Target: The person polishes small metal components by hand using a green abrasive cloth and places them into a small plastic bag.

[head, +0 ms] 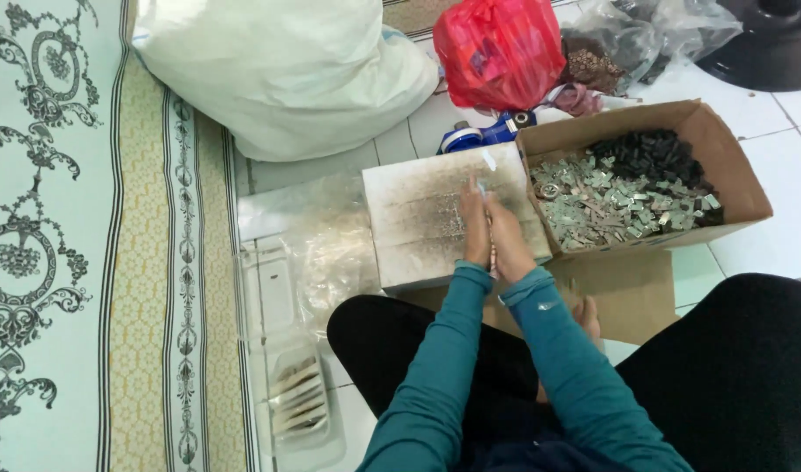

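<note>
My left hand (pixel 475 229) and my right hand (pixel 509 238) are pressed side by side over a worn, stained whitish block (pixel 418 214) on the floor. Both wear teal sleeves. A small pale piece pokes up between the fingertips; which hand grips it I cannot tell. Just right of the hands stands an open cardboard box (pixel 731 170) with several small silvery metal pieces (pixel 606 205) in front and black pieces (pixel 649 157) at the back.
A big white sack (pixel 287 70), a red plastic bag (pixel 496 48) and clear bags (pixel 645 31) lie behind. A blue tape dispenser (pixel 479 135) sits by the block. Clear plastic bags (pixel 326 253) and a filled packet (pixel 300 398) lie left. A patterned mat (pixel 59 236) covers the left floor.
</note>
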